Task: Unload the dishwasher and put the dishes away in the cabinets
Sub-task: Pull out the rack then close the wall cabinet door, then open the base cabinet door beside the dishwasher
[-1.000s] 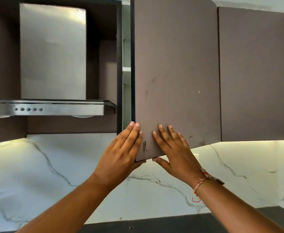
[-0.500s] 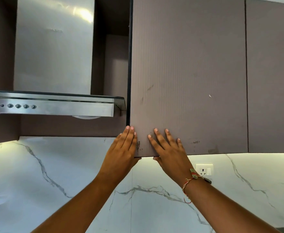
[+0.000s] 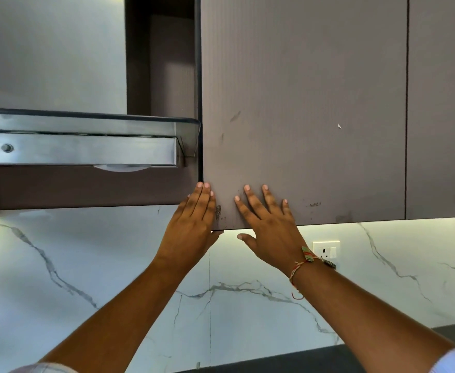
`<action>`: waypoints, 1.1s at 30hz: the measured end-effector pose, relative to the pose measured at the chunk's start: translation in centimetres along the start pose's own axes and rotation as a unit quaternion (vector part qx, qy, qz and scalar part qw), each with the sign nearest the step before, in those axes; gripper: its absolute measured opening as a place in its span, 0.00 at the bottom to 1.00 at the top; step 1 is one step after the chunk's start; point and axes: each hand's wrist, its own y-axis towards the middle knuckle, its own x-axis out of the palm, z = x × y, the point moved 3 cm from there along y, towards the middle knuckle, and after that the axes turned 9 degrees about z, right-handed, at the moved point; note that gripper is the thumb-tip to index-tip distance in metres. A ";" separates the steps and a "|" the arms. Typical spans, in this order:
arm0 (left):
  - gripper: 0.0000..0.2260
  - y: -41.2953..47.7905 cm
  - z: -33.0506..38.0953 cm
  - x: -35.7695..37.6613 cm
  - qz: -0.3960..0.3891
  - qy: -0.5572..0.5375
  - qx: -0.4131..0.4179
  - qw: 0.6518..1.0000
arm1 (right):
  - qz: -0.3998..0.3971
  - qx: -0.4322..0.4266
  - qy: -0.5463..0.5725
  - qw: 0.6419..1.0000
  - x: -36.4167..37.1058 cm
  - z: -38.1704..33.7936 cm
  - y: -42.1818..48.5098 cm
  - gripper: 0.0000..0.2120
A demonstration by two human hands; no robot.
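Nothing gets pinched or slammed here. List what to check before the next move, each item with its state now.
1. The left hand lies flat on the lower corner of the cabinet door: ok.
2. The right hand lies flat on the door and holds nothing: ok.
3. The door's bottom edge is level with the neighbouring door: ok.
4. The door is fully shut: cannot tell.
5. Thumbs are clear of the door: not ok, the left thumb is tucked under its bottom edge.
6. Dishes are stowed inside: cannot tell, the door hides the inside.
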 end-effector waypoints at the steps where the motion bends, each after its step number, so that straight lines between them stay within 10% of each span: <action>1: 0.45 0.0 0.0 0.0 -0.001 -0.001 0.001 1.000 | -0.004 0.000 0.002 1.000 -0.1 0.0 -0.1 0.40; 11: 0.42 0.2 2.6 -2.1 -0.080 0.005 -0.080 0.994 | -0.079 0.016 0.052 0.995 -4.1 1.2 -0.4 0.35; 20: 0.18 -1.5 15.2 -8.0 -0.047 -0.172 -0.113 0.978 | -0.071 0.164 0.001 0.984 -11.8 6.9 -12.8 0.30; 28: 0.14 -10.8 37.7 -13.2 -0.289 -0.508 -0.193 0.788 | -0.223 0.372 0.043 0.900 -21.2 11.5 -38.2 0.18; 33: 0.16 -22.7 53.4 -19.0 -0.471 -0.547 -0.098 0.685 | -0.336 0.548 0.033 0.766 -27.9 10.6 -59.7 0.14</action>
